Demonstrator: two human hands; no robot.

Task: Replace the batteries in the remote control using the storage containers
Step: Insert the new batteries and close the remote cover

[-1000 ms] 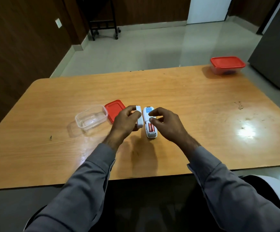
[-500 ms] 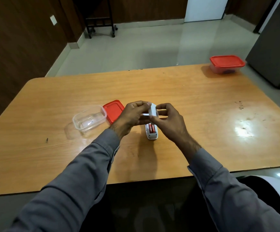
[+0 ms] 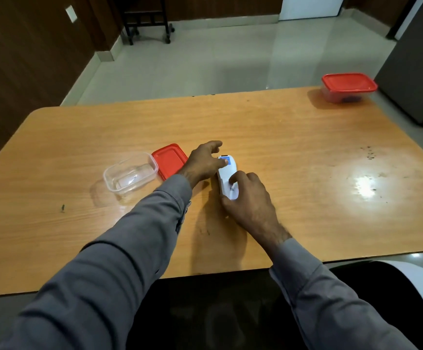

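1. Remote control (image 3: 227, 178) lying back-up on wooden table (image 3: 281, 137), mid-table, just right of loose red lid (image 3: 169, 160); white back cover looks seated over battery bay, no batteries visible.
2. Left hand (image 3: 204, 160) pinning far end, fingertips pressed on blue label, fingers spread, not wrapped around body.
3. Right hand (image 3: 249, 200) clamped on near end, thumb along left edge, fingers pushing down on cover.
4. Risk: cover not fully latched, likely to pop off if pressure released early; cannot tell latch state.
5. Risk: uneven push sliding remote across glossy table, knocking into lid or open clear container (image 3: 130, 175) nearby.
6. Risk: cover forced crooked, tab bent or snapped.
7. Second container with red lid (image 3: 349, 87) at far right corner, well apart, near table edge.
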